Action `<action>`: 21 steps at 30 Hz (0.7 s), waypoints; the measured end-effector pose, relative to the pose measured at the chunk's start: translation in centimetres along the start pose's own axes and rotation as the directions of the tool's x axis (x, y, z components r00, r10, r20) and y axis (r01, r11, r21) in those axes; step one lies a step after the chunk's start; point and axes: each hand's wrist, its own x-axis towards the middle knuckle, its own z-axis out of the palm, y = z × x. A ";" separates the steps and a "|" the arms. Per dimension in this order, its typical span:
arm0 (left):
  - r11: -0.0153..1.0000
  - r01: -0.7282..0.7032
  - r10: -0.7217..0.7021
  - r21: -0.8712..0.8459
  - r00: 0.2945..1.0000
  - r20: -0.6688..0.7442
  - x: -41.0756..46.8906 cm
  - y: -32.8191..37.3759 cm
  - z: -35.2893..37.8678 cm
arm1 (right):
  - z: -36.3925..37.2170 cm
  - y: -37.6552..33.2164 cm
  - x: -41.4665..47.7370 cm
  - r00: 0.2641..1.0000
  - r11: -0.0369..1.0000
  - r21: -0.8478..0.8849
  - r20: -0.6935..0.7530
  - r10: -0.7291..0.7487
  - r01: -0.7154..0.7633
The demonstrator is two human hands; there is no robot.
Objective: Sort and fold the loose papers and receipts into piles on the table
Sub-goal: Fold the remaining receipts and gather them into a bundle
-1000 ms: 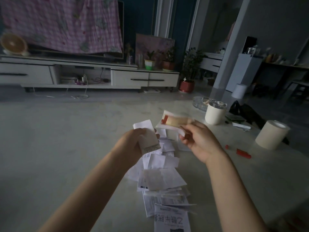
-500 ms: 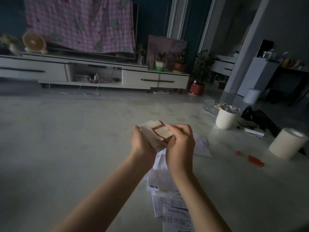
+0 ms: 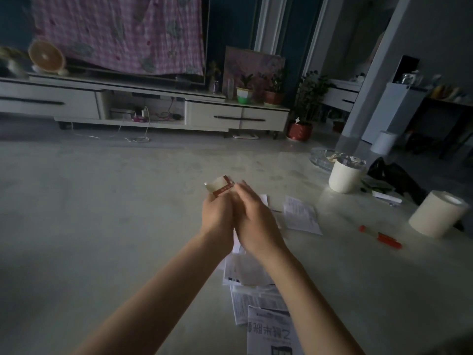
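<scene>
Nearest us, the loose papers [image 3: 252, 288] lie in a ragged strip on the table [image 3: 102, 226]. Above the strip's far end, our left hand [image 3: 217, 216] grips a red-edged slip [image 3: 221, 185]; our right hand [image 3: 256, 220] lays nearly straight fingers against it. Just beyond, one receipt [image 3: 302, 216] lies apart.

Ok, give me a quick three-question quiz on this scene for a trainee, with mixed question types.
1. True or false: the left hand holds a red-striped paper.
2. Which stands nearest the red pen? A white cup, B pale roll, C potted plant.
3. Fill in: the loose papers lie ___ the forearms.
Key: 1 true; 2 B; 3 under.
</scene>
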 end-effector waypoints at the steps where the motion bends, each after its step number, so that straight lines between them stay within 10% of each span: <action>1: 1.000 0.003 -0.003 0.005 1.000 -0.006 0.1 0.0 -0.1 | -0.4 0.4 0.4 1.000 1.000 0.014 0.002 -0.006 0.006; 6: 0.995 0.060 -0.066 0.074 0.995 0.079 0.3 0.5 -0.4 | -6.1 6.4 2.3 0.946 0.973 -0.133 -0.291 0.143 -0.188; 13: 0.976 0.107 -0.139 0.189 0.977 0.164 0.1 -0.3 -0.3 | -7.8 13.6 1.8 0.771 0.618 -0.462 -0.403 0.493 -0.636; 21: 0.970 0.100 -0.150 0.220 0.962 0.227 0.3 -0.1 -0.6 | -9.0 15.9 4.2 0.629 0.606 -0.175 -0.295 0.720 -0.776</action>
